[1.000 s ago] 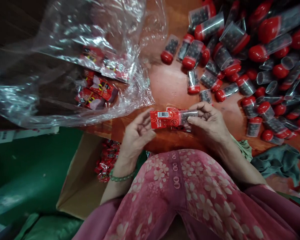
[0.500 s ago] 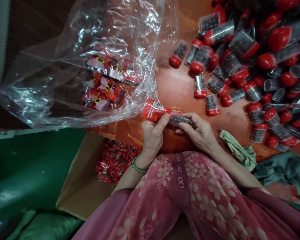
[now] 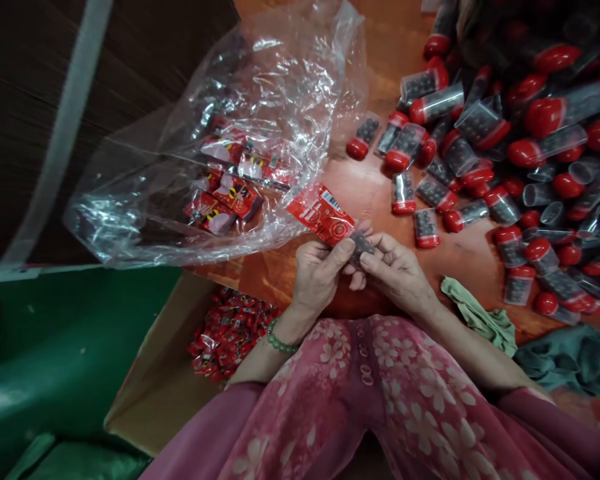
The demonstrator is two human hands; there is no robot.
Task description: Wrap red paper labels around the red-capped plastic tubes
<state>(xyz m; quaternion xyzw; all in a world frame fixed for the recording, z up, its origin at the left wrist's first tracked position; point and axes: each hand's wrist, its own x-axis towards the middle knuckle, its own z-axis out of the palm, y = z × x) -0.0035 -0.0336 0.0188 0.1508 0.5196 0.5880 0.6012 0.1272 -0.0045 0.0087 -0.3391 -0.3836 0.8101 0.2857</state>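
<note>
A red printed wrapper [image 3: 323, 217] with a barcode slants up and left from my fingers. At its lower right end is a clear tube of dark pellets [image 3: 362, 247]; how far it goes inside the wrapper is hidden. My left hand [image 3: 320, 273], with a green bead bracelet at the wrist, is closed, its thumb pressing where wrapper and tube meet. My right hand [image 3: 395, 270] pinches the tube's right end between thumb and fingers. Both hands are above the table's near edge, just right of a large clear plastic bag [image 3: 180, 250].
Inside the bag lie several red packets [image 3: 237, 195]. Many red-capped pellet tubes [image 3: 404, 193] are heaped at the right of the orange table [image 3: 357, 177]. Green cloths [image 3: 480, 313] lie at the near right. Below left, a cardboard box [image 3: 155, 373] holds red packets [image 3: 230, 333].
The wrapper has tilted, its far end now angled more up and left. My hands have drawn closer together around the tube, now more covered by fingers. The view has shifted slightly.
</note>
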